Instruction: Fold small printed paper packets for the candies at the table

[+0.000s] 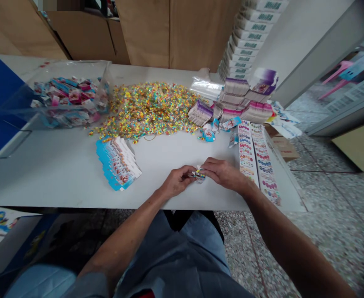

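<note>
Both my hands meet over the near edge of the white table (61, 174). My left hand (177, 181) and my right hand (223, 173) are closed in a pinch on a small clear packet (199, 174) holding tiny colourful pieces. A fanned stack of blue printed cards (117, 162) lies to the left of my hands. Two long sticker sheets (258, 159) with coloured ovals lie to the right, next to my right wrist.
A big heap of small multicoloured pieces (147, 108) covers the table's middle. A clear bin of filled packets (65, 97) stands at the left, bundles of purple and pink cards (240, 103) at the right, stacked white boxes (250, 37) behind. Cardboard boxes line the back.
</note>
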`<state>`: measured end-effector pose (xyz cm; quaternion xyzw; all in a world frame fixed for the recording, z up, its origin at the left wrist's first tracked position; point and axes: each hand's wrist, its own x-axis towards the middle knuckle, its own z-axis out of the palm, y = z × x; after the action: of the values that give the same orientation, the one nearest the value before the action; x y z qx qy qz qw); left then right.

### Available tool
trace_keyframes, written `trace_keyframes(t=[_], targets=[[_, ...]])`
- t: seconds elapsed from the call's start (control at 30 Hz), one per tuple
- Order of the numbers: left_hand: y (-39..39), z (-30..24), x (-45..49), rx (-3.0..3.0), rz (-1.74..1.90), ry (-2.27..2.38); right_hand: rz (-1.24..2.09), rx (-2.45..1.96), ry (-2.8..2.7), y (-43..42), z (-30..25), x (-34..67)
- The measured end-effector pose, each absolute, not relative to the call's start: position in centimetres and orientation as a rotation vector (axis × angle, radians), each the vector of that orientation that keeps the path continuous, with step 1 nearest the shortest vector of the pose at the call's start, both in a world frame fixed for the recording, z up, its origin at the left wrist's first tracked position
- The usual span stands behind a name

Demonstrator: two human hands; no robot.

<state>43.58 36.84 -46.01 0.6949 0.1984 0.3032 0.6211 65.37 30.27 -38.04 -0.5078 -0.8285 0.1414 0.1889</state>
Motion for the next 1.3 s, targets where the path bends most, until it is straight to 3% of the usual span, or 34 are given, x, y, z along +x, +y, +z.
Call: trace_keyframes(t=[0.2, 0.57, 0.83, 1.13, 1.3], targets=[[36.8, -46.0, 43.6, 1.599, 0.712, 0.457, 0.35, -1.357, -2.271, 30.2, -38.8, 65.1], [36.8, -46.2, 43.4, 1.707, 0.758, 0.454, 0.612, -1.4, -2.13, 30.0, -38.0, 65.6], [36.8, -46.7, 43.5, 1.717, 0.787, 0.465, 0.393, -1.341, -2.457, 31.3, -37.4, 65.7], [36.6, -46.3, 43.6, 1.63, 0.728, 0.483, 0.404, -1.48, -1.916, 29.0, -39.8, 64.3], [36.6, -46.3, 43.6, 1.628, 0.715, 0.503, 0.384, -1.543, -1.963, 29.0, -39.0, 63.4]])
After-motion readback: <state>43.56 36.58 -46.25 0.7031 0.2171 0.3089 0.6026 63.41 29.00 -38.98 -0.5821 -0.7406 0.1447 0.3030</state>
